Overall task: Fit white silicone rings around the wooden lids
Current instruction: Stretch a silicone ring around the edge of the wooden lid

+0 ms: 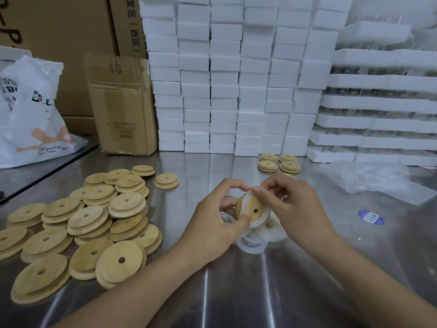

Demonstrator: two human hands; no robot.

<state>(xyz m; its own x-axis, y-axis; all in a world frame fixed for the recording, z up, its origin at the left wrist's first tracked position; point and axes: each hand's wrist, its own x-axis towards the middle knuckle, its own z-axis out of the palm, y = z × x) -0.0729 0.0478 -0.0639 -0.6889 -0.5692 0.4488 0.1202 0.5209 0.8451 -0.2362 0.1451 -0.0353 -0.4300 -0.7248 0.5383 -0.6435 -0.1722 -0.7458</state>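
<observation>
Head view has your left hand (212, 218) and right hand (295, 209) meeting above the steel table (236, 292), both gripping one wooden lid (254, 210) that tilts toward you with its small hole showing. Your left thumb and fingers pinch its near-left edge. Your right thumb and forefinger pinch the white silicone ring (259, 224) at the lid's top edge. The ring lies round most of the rim, though your fingers hide whether it is seated all the way. Just beneath your hands sits a heap of loose rings (251, 245). Well to your left sprawls a pile of bare lids (94, 221). Four small stacks of lids (267, 165) stand beyond your hands, near the wall of white foam blocks (224, 79). A cardboard box (123, 102) and a printed plastic bag (30, 110) stand at the far left.
</observation>
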